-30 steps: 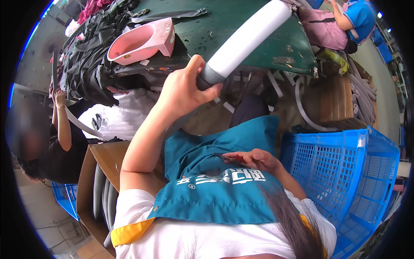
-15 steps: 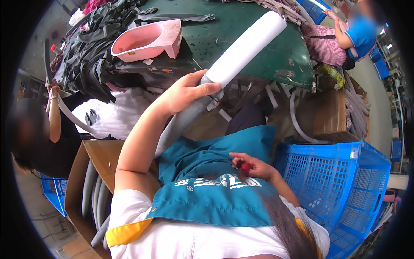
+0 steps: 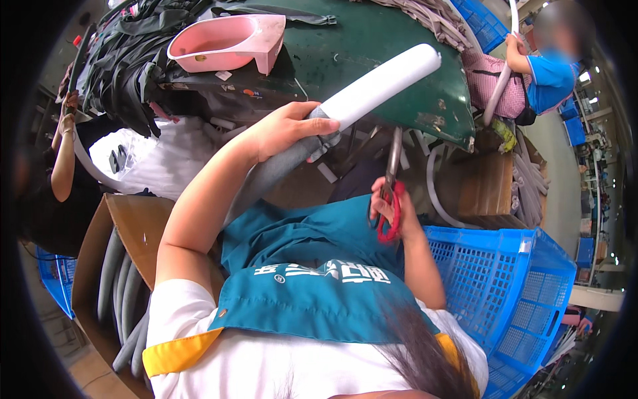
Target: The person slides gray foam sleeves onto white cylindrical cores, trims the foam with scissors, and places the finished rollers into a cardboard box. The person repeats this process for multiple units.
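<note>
Left of the white tube (image 3: 380, 85), a pink basin (image 3: 268, 36) occupies the table (image 3: 332, 54).

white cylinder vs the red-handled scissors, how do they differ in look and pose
The white cylinder is thick and smooth; the red-handled scissors are much slimmer, with metal blades. The cylinder slants up to the right, while the scissors stand nearly upright in the picture. The left hand grips the cylinder's grey-covered lower end; the right hand holds the scissors. Both point away from the person's body.
</note>
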Demonstrator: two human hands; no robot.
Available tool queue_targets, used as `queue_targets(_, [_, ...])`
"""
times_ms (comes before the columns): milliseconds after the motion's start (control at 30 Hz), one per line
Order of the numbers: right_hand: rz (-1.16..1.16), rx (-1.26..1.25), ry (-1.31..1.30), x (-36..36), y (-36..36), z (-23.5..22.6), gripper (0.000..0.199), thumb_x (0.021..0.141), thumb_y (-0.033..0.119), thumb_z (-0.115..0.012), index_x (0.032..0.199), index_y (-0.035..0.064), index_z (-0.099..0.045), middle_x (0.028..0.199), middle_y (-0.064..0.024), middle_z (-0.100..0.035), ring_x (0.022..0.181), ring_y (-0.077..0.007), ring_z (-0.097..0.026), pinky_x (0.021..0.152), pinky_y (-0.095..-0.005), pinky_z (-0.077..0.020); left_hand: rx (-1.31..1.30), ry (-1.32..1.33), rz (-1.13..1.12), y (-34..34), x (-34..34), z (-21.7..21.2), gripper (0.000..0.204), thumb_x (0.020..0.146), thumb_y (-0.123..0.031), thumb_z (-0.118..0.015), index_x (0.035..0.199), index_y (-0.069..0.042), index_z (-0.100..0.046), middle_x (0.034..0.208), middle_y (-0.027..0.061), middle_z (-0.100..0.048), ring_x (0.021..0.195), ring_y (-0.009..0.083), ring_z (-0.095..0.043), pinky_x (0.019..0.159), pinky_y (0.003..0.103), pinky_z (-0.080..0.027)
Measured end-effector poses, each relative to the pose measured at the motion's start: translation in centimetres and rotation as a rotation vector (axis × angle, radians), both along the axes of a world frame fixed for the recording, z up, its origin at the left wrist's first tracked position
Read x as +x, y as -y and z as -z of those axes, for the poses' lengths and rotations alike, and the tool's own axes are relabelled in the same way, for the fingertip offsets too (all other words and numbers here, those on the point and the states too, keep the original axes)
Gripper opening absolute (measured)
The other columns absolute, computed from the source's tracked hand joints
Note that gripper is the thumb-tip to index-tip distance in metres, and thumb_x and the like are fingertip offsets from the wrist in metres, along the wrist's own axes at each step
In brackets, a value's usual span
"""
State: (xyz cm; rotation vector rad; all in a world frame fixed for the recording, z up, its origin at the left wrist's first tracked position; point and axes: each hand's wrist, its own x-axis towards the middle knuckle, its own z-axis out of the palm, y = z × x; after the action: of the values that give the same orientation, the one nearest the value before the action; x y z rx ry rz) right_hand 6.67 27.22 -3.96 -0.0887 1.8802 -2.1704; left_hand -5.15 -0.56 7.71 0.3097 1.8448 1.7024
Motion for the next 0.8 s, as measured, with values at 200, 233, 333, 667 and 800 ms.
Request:
queue_targets(200, [-0.229,0.370,-0.144,-2.4,2.4,-4.4,0.038,0.082,0.004,-0.073,0.112,0.0082,-0.050,0.107,-0.0009,-0.053,0.085,-0.0101,-0.054,0.078,-0.0254,-0.0479,-0.015,-0.053,0.026,-0.5,-0.1,0.1,0.062,0.083,-0.040,-0.069,0.127,0.002,-0.054,0.093,0.0102,-0.064,0.071,0.0143,-0.062,0.062,0.027,-0.052])
queue_targets(233, [-0.210,0.293,-0.089,-2.9,2.4,-4.8,0.038,0.083,0.003,-0.073,0.113,0.0080,-0.050,0.106,-0.0013,-0.052,0.085,-0.0100,-0.055,0.079,-0.0253,-0.0485,-0.014,-0.076,0.024,-0.5,-0.1,0.3,0.063,0.083,-0.041,-0.069,0.127,0.002,-0.053,0.093,0.0106,-0.064,0.072,0.0145,-0.062,0.063,0.028,-0.053])
queue_targets(333, [-0.172,-0.034,0.181,-4.0,2.5,-6.8,0.035,0.086,0.003,-0.070,0.115,0.0065,-0.051,0.102,-0.0025,-0.050,0.087,-0.0098,-0.056,0.079,-0.0233,-0.0516,-0.091,-0.080,0.016,-0.7,0.6,-0.4,0.066,0.082,-0.042,-0.069,0.129,0.002,-0.052,0.094,0.0113,-0.064,0.072,0.0154,-0.062,0.063,0.028,-0.053])
queue_targets(667, [-0.202,0.129,0.031,-7.0,2.7,-8.4,0.041,0.081,0.019,-0.078,0.111,0.0010,-0.055,0.082,-0.0005,-0.057,0.076,-0.0078,-0.057,0.071,-0.0220,-0.0502,-0.012,0.104,0.082,-1.5,-0.4,-0.9,0.053,0.085,-0.031,-0.069,0.125,-0.001,-0.052,0.092,0.0086,-0.061,0.067,0.0136,-0.062,0.055,0.024,-0.053])
queue_targets(800, [-0.136,0.263,-0.069,-7.8,2.9,-8.3,0.040,0.080,0.029,-0.080,0.101,0.0004,-0.062,0.075,-0.0009,-0.060,0.068,-0.0077,-0.054,0.065,-0.0229,-0.0467,0.129,0.253,0.092,-1.7,-1.7,-0.1,0.043,0.088,-0.023,-0.064,0.122,0.002,-0.053,0.094,0.0113,-0.063,0.067,0.0161,-0.064,0.058,0.027,-0.054])
